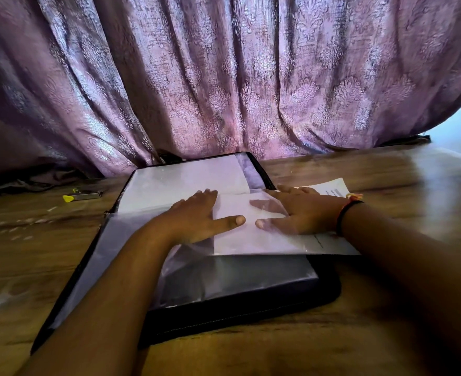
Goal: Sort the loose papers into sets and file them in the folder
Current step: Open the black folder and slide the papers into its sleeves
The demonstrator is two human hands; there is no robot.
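Paper lies crosswise on the open black folder, directly under both my grips, and its printed right end juts past the folder's right edge over the desk. A clear sleeve covers the folder's near half and seems to veil my right fingers. The desk spreads wide to the right. To the left a yellow-tipped cutter lies well apart, and a curtain hangs just behind the folder's far edge. My left grip rests flat at the paper's left edge, fingers straight. My right grip is also spread flat, pressing the sheet. The two thumbs point at each other, near but apart.
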